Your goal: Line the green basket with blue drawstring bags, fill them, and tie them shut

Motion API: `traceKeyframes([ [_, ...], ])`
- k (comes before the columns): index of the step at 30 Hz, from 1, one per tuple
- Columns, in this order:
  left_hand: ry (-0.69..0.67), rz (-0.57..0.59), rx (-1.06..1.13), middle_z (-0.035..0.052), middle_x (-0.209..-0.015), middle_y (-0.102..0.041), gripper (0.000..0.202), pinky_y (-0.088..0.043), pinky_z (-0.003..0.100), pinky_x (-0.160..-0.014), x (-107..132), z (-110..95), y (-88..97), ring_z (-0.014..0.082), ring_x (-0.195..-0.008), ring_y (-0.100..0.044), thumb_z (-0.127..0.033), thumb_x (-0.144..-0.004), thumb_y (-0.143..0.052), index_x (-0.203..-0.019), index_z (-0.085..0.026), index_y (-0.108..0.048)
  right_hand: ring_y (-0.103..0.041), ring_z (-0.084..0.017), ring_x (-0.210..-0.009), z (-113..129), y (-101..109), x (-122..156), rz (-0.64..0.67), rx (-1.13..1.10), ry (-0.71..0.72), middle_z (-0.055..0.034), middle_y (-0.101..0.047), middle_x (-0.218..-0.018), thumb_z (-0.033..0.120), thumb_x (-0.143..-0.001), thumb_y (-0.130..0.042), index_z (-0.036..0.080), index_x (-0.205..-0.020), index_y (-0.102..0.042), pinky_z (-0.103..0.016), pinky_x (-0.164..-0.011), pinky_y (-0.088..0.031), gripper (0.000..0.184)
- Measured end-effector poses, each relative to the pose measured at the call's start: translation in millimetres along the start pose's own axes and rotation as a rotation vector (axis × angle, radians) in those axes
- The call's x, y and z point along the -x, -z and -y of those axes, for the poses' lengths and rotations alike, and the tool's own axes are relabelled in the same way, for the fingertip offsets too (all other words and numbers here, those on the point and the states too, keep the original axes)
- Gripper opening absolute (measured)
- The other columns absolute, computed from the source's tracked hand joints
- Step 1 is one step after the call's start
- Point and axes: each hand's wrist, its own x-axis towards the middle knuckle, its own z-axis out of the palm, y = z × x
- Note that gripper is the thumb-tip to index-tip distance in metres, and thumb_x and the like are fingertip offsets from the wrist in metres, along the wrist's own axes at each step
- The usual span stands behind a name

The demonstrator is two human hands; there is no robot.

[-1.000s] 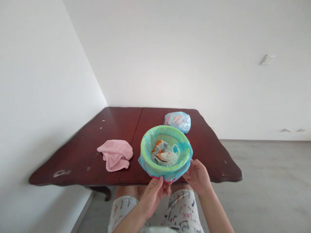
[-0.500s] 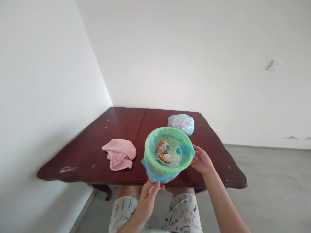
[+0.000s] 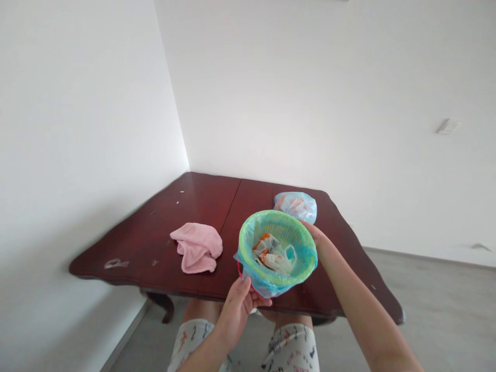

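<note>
A light green plastic basket (image 3: 279, 216) is tilted toward me near the table's front edge, lined with a translucent blue garbage bag (image 3: 267, 279) folded over its rim. Crumpled white and orange plastic bags (image 3: 273, 256) lie inside it. At the lower left of the basket, my left hand (image 3: 240, 302) is closed on the garbage bag's hanging edge, thumb by its red drawstring and fingers beneath. My right hand (image 3: 313, 233) reaches behind the basket's right side, close against the rim; its fingers are mostly hidden.
Left of the basket, a pink cloth (image 3: 197, 247) lies crumpled on the dark red wooden table (image 3: 163, 243). A blue plastic bag with contents (image 3: 297, 205) sits behind the basket. White walls (image 3: 294, 93) border the table's left and back.
My right hand has moved from beside the basket to behind its right rim. My left hand's fingers now extend farther under the basket. The camera view has shifted slightly.
</note>
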Motion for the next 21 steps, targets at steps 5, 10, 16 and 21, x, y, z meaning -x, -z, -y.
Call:
traceKeyframes([
  [5, -0.039, -0.122, -0.242, 0.0041, -0.070, -0.082, 0.075, -0.064, 0.026, -0.056, -6, -23, -9.9, 0.0164, -0.053, -0.075, -0.083, -0.076, -0.107, -0.096, -0.016, -0.080, -0.088, -0.028, -0.082, 17, 10, 1, 0.025, 0.074, -0.094, -0.0079, -0.089, -0.087, 0.037, -0.095, -0.092, 0.022, -0.108, -0.082, -0.045, -0.087, -0.074, 0.022],
  [10, -0.172, -0.200, -0.413, 0.0022, -0.062, -0.077, 0.072, -0.051, 0.020, -0.044, -3, -41, -9.8, 0.0145, -0.043, -0.068, -0.083, -0.078, -0.104, -0.094, -0.016, -0.084, -0.086, -0.025, -0.081, 29, 13, 5, -0.056, 0.171, -0.006, -0.0084, -0.090, -0.091, 0.031, -0.087, -0.098, 0.019, -0.106, -0.084, -0.040, -0.083, -0.073, 0.026],
  [16, -0.257, -0.190, -0.452, 0.0029, -0.069, -0.080, 0.065, -0.052, 0.020, -0.044, 0, -57, -13.8, 0.0142, -0.045, -0.068, -0.079, -0.080, -0.104, -0.087, -0.019, -0.081, -0.076, -0.020, -0.074, 37, 8, 11, -0.302, 0.413, 0.215, -0.0044, -0.089, -0.091, 0.039, -0.091, -0.092, 0.022, -0.110, -0.087, -0.033, -0.071, -0.064, 0.027],
  [21, -0.236, -0.009, -0.524, 0.0083, -0.078, -0.084, 0.059, -0.049, 0.020, -0.045, 1, -64, -15.5, 0.0166, -0.047, -0.074, -0.075, -0.097, -0.093, -0.099, -0.016, -0.088, -0.076, -0.025, -0.089, 41, -7, 15, -0.505, 0.689, 0.422, -0.0077, -0.088, -0.100, 0.036, -0.093, -0.082, 0.024, -0.111, -0.089, -0.039, -0.088, -0.061, 0.023],
])
